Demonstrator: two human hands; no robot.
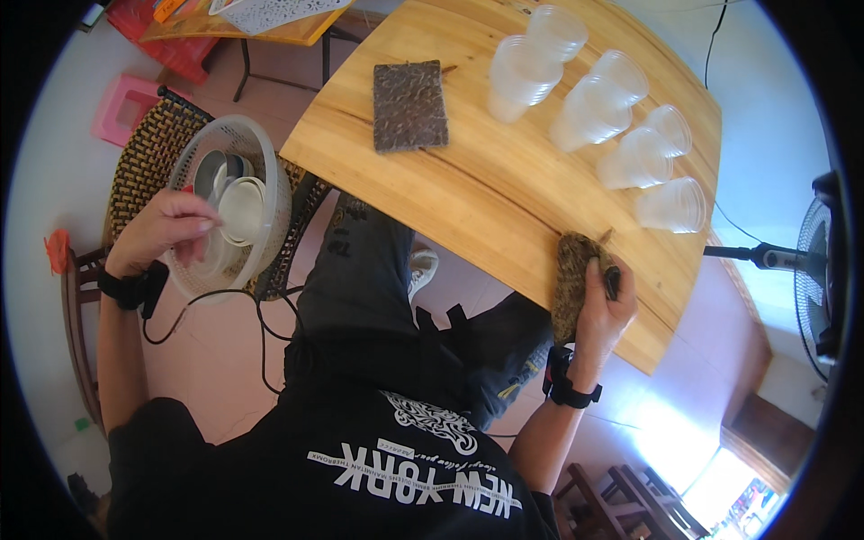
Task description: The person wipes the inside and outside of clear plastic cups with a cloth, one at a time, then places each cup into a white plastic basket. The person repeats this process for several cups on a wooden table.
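My right hand [611, 297] grips a mottled brown folded cloth [570, 283] at the near edge of a wooden table [466, 182]. A small black object [612, 282] shows between its thumb and fingers; what it is cannot be told. My left hand [179, 226] hangs over a white plastic basket [270, 175], thumb and forefinger close together; whether anything is pinched there is unclear. Inside the basket lie a round white container [243, 210] and a metal tin [210, 169]. A rectangular grey-brown fibrous pad [410, 106] lies flat on the table, toward its left side.
Several stacks of clear plastic cups [590, 111] stand along the table's far right side. The basket rests on a woven chair [145, 145]. A black cable [260, 324] hangs beside my left leg. A fan [813, 263] stands at right, a pink stool [121, 108] at far left.
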